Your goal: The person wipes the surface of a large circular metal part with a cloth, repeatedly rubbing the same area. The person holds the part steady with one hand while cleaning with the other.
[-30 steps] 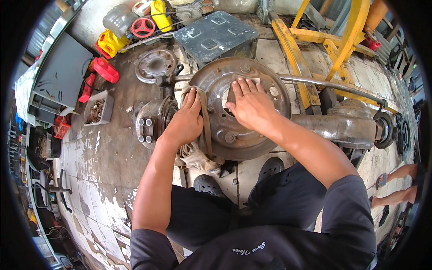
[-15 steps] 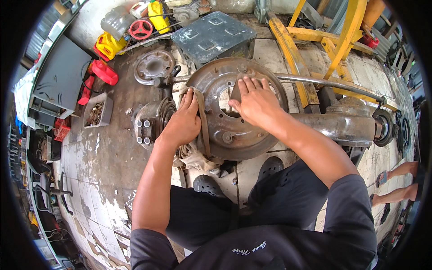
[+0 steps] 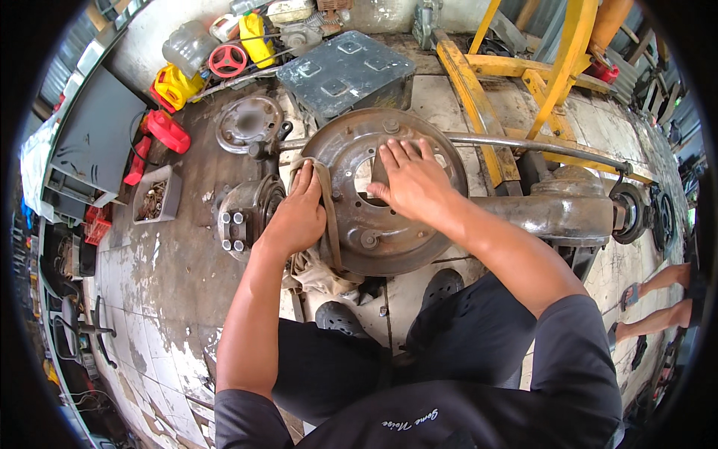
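A round, brown metal backing plate (image 3: 366, 251) with a central hole and bolt heads lies in front of me. My right hand (image 3: 415, 179) rests flat across its hole and upper right face, thumb spread from the fingers. Beneath that hand shows a dark brown flat piece (image 3: 383, 170) whose kind I cannot make out. My left hand (image 3: 298, 217) lies with straight fingers on a beige cloth (image 3: 329, 221) draped over the plate's left edge. The cloth bunches below the palm. Close to the left hand is a metal hub (image 3: 243, 217) with several bolts.
A long axle housing (image 3: 531, 213) and a thin rod (image 3: 538, 147) extend right. Behind the plate stands a dark lidded box (image 3: 348, 71). A yellow steel frame (image 3: 479, 112) is beyond. At left are a round flange (image 3: 248, 123), a bolt tray (image 3: 158, 196) and a grey cabinet (image 3: 97, 135).
The whole view has shifted slightly, so the scene sits a little further left and lower. Both hands stay flat in nearly the same places on the plate and cloth.
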